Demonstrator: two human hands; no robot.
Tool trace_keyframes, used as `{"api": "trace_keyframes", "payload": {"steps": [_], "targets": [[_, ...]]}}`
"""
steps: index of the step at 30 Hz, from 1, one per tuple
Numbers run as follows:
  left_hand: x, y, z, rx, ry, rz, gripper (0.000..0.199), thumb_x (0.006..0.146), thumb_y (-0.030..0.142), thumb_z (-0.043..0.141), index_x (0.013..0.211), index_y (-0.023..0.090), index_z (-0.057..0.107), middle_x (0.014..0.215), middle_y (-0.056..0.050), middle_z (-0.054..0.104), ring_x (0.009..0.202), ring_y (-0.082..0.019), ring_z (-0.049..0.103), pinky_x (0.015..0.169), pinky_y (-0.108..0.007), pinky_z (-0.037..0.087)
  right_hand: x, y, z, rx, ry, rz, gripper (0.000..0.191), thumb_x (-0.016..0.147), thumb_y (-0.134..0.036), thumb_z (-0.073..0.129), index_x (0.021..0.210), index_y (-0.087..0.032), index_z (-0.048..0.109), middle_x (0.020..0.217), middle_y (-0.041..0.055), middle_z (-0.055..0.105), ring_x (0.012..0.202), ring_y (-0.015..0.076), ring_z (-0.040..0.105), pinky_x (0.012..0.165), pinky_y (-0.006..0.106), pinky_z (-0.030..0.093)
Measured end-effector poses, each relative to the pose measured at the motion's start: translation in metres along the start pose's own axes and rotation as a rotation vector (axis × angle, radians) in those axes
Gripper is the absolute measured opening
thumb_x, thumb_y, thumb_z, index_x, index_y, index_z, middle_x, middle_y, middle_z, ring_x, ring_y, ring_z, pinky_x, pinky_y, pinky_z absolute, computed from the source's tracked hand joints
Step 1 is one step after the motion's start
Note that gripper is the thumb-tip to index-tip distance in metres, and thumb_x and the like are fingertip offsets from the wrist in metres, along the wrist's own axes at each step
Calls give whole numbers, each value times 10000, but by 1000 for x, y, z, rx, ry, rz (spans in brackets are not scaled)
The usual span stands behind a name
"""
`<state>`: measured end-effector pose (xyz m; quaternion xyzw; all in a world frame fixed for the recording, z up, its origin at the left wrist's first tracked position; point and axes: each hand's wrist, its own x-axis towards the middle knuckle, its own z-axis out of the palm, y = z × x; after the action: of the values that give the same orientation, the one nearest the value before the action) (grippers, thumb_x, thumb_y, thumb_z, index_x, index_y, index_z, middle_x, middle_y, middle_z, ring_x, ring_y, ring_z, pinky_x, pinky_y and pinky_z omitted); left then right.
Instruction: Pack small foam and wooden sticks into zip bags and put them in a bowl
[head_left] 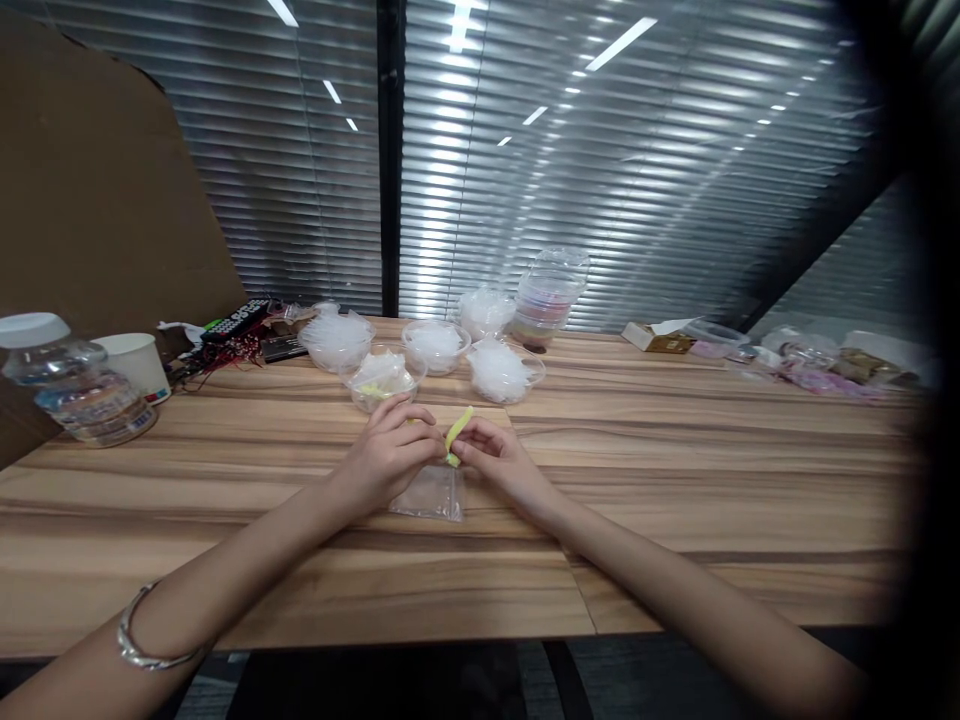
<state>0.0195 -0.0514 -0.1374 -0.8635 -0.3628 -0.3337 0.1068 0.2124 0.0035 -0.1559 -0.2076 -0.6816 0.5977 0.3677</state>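
Note:
Just right of the table's middle, my right hand [491, 455] is closed, thumb and fingers pinching a thin, bent yellow strip [459, 428]. My left hand [397, 445] has curled fingers, and its fingertips meet the strip's lower end. A speck of yellow shows behind the left fingers; what they grip is hidden. Beneath both hands a small clear plastic bag [429, 494] lies flat, its upper part covered by the left hand. Beyond the left hand stands a clear bowl [352, 392] holding whitish film and some yellow pieces.
Several clear bowls with whitish contents, among them one bowl [541, 376], stand farther back. Stacked clear containers [551, 300] are behind them. At left are a large clear jar [97, 400], a white tub [139, 362] and wires [225, 350]. A small box [658, 338] lies at right.

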Motion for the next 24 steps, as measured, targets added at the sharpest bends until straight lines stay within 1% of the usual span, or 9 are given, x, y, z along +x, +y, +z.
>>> {"api": "trace_keyframes", "payload": {"steps": [6,9,13,16,18,24], "targets": [[1,3,0,33,6,53,203,848,77,491,911,205,635,877,-1,681,977,-172,518,1063,-443,245,-1,8,-4,-36,87,43,214,785,-360,640,810,-156,578,762,8,600,703,118,545,670,249,425],[2,3,0,37,12,59,153,848,118,524,903,207,636,856,-3,675,943,-164,524,1054,-429,262,0,10,-5,-68,120,33,220,769,-358,656,793,-156,573,736,3,592,671,113,538,642,243,423],[3,3,0,30,19,60,121,849,152,550,921,205,631,852,-2,674,901,-158,524,1038,-418,280,1,7,-4,-110,142,4,220,772,-357,649,767,-157,557,707,6,586,651,121,537,614,247,424],[4,3,-1,23,28,39,109,850,176,559,930,196,631,821,-5,669,872,-158,517,1016,-406,301,0,1,-2,-150,152,-50,206,790,-337,632,732,-162,541,697,7,581,656,128,543,615,252,433],[3,3,-1,11,23,12,100,850,189,562,919,192,635,802,-9,658,863,-160,513,1005,-402,310,-3,-3,-1,-220,147,-111,189,810,-318,613,724,-163,547,716,13,586,681,132,552,636,255,441],[1,1,2,-70,53,-58,105,853,218,559,919,201,639,793,-12,627,837,-155,512,988,-401,323,-12,-18,1,-518,92,-301,109,879,-244,526,840,-167,592,826,36,601,790,143,569,735,280,452]]}}
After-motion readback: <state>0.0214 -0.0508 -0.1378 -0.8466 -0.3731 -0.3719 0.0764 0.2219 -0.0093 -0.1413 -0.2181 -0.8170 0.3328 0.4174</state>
